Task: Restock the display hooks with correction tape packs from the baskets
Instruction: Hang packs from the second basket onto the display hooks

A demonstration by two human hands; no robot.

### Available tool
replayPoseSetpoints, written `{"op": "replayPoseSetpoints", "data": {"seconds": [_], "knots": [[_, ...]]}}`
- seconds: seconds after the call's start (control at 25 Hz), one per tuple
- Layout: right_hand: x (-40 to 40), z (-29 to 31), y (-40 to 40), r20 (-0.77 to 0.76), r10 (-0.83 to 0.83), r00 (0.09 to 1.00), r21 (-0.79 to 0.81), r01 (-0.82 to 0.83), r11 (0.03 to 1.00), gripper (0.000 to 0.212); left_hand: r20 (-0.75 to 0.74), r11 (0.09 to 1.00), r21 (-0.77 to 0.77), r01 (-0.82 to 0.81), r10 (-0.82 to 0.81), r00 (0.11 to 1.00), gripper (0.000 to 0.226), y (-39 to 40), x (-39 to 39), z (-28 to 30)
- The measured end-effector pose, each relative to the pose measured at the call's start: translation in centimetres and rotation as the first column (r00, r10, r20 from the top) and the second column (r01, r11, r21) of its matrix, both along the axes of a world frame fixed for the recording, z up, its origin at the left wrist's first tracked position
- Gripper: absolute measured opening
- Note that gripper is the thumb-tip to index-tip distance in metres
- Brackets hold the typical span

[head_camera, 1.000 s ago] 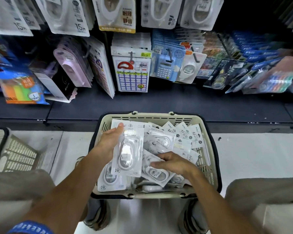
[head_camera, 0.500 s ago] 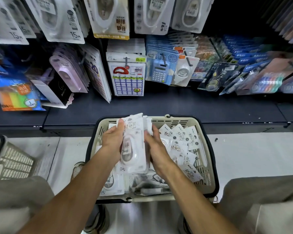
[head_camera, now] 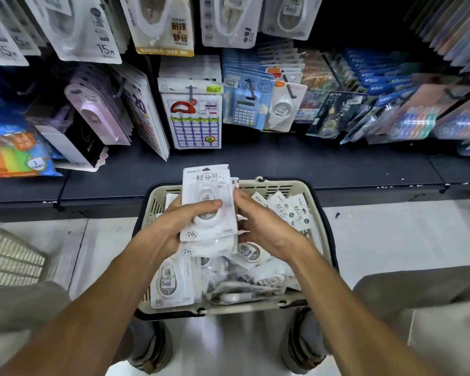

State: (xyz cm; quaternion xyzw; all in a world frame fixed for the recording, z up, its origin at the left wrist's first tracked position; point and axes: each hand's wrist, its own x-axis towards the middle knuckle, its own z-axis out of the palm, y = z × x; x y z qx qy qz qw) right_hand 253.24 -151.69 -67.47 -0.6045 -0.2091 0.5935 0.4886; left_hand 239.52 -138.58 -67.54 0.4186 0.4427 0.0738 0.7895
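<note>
While you hold the stack of packs (head_camera: 208, 204) upright over the basket (head_camera: 318, 221), your left hand (head_camera: 174, 223) grips its left edge, thumb across the front card and fingers (head_camera: 174, 202) curled behind. Your right hand (head_camera: 258, 229) closes on the right edge, fingers pinching the cards' side. The stack's top edge rises past the basket's far rim and stands in front of the dark shelf (head_camera: 282, 164).

The basket sits on the pale floor (head_camera: 377, 240), between your shoes (head_camera: 149, 346), its far rim close to the shelf's front lip. More packs (head_camera: 228, 278) lie loose inside it, heaped toward the near wall, and a fan of them (head_camera: 288, 210) leans against the far right corner. A second basket (head_camera: 14, 259) stands to the left, well apart, only partly in frame.

Above the shelf, hooks carry hanging goods: a label pad (head_camera: 192, 115) straight ahead, a blue calculator pack (head_camera: 244, 107) just right of it, a lilac pack (head_camera: 98, 115) to the left. Their lower edges hang clear of the shelf, leaving a dark open band between the goods and your stack. White tape packs (head_camera: 163, 23) hang in the top row, their lower edges overlapping the row below. Bare floor lies open to the right of the basket; to the left, a narrower strip separates the two baskets.
</note>
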Motion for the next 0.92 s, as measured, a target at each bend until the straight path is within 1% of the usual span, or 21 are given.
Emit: {"op": "replayPoseSetpoints", "data": {"seconds": [0.04, 0.08, 0.12, 0.16, 0.2, 0.24, 0.28, 0.32, 0.36, 0.4, 0.44, 0.48, 0.52, 0.56, 0.6, 0.64, 0.68, 0.72, 0.8, 0.84, 0.92], "knots": [[1.8, 0.1, -1.1, 0.038, 0.096, 0.995, -0.04, -0.094, 0.995, 0.062, -0.001, 0.998, 0.032, -0.049, 0.049, 0.999, 0.08, 0.2, 0.0, -0.2], [3.5, 0.2, -2.5, 0.13, 0.213, 0.968, -0.144, -0.194, 0.97, 0.064, 0.01, 0.994, 0.06, -0.087, 0.086, 0.996, 0.081, 0.4, 0.1, -0.4], [4.9, -0.1, -4.0, 0.254, 0.355, 0.9, -0.336, -0.262, 0.905, 0.067, 0.019, 0.991, 0.082, -0.11, 0.109, 0.994, 0.082, 0.5, 0.2, -0.4], [5.8, -0.6, -5.5, 0.357, 0.517, 0.778, -0.566, -0.26, 0.783, 0.067, 0.016, 0.988, 0.1, -0.12, 0.119, 0.993, 0.083, 0.5, 0.3, -0.4], [6.2, -1.7, -6.9, 0.397, 0.673, 0.623, -0.745, -0.21, 0.634, 0.059, -0.003, 0.987, 0.118, -0.114, 0.115, 0.993, 0.084, 0.4, 0.4, -0.4], [5.8, -3.1, -8.1, 0.389, 0.783, 0.485, -0.839, -0.163, 0.519, 0.044, -0.029, 0.986, 0.133, -0.096, 0.101, 0.994, 0.086, 0.2, 0.4, -0.4], [5.0, -4.1, -8.8, 0.386, 0.825, 0.413, -0.875, -0.119, 0.469, 0.031, -0.049, 0.985, 0.156, -0.076, 0.085, 0.995, 0.086, 0.0, 0.5, -0.4], [4.3, -4.6, -8.9, 0.423, 0.806, 0.414, -0.868, -0.07, 0.491, 0.026, -0.06, 0.98, 0.188, -0.064, 0.077, 0.995, 0.084, -0.1, 0.7, -0.4], [4.2, -4.6, -8.6, 0.493, 0.754, 0.435, -0.829, -0.029, 0.559, 0.027, -0.059, 0.972, 0.228, -0.06, 0.075, 0.995, 0.082, -0.2, 0.9, -0.4], [4.7, -4.0, -8.0, 0.596, 0.665, 0.449, -0.743, -0.004, 0.669, 0.026, -0.053, 0.961, 0.27, -0.064, 0.081, 0.995, 0.079, -0.3, 1.1, -0.3], [5.7, -2.6, -7.4, 0.696, 0.563, 0.446, -0.624, -0.013, 0.781, 0.019, -0.055, 0.946, 0.318, -0.063, 0.085, 0.995, 0.078, -0.4, 1.3, 0.1], [7.1, -0.3, -6.7, 0.759, 0.426, 0.492, -0.469, -0.041, 0.882, 0.01, -0.064, 0.929, 0.366, -0.057, 0.086, 0.994, 0.077, -0.4, 1.4, 0.5], [8.6, 2.8, -6.0, 0.767, 0.293, 0.571, -0.313, -0.067, 0.947, 0.013, -0.063, 0.913, 0.405, -0.052, 0.085, 0.994, 0.078, -0.3, 1.4, 1.0], [9.9, 6.0, -5.4, 0.733, 0.19, 0.653, -0.168, -0.097, 0.981, 0.018, -0.051, 0.903, 0.427, -0.054, 0.084, 0.995, 0.08, -0.2, 1.6, 1.7], [11.0, 9.3, -5.1, 0.693, 0.126, 0.71, -0.057, -0.12, 0.991, 0.015, -0.028, 0.896, 0.44, -0.056, 0.076, 0.997, 0.081, -0.2, 1.7, 2.6], [12.0, 12.5, -4.9, 0.663, 0.088, 0.744, 0.021, -0.136, 0.991, 0.009, 0.004, 0.887, 0.46, -0.049, 0.053, 0.999, 0.08, -0.1, 2.0, 3.9], [12.8, 15.3, -4.7, 0.654, 0.072, 0.753, 0.064, -0.15, 0.987, 0.011, 0.042, 0.871, 0.49, -0.031, 0.012, 0.999, 0.079, 0.0, 2.5, 5.4], [13.5, 17.7, -4.6, 0.657, 0.065, 0.751, 0.082, -0.157, 0.984, 0.018, 0.08, 0.849, 0.528, -0.007, -0.041, 0.996, 0.078, 0.1, 3.0, 7.2], [14.6, 21.2, -4.7, 0.66, 0.062, 0.749, 0.097, -0.167, 0.981, 0.023, 0.145, 0.799, 0.601, 0.026, -0.141, 0.979, 0.077, 0.2, 3.9, 11.0], [15.1, 22.5, -4.8, 0.641, 0.05, 0.766, 0.13, -0.172, 0.977, 0.022, 0.165, 0.777, 0.629, 0.03, -0.171, 0.971, 0.077, 0.5, 4.3, 12.7], [15.8, 24.3, -5.1, 0.561, -0.045, 0.827, 0.26, -0.124, 0.958, 0.013, 0.178, 0.74, 0.672, 0.037, -0.21, 0.961, 0.078, 0.8, 4.5, 15.5]]}}
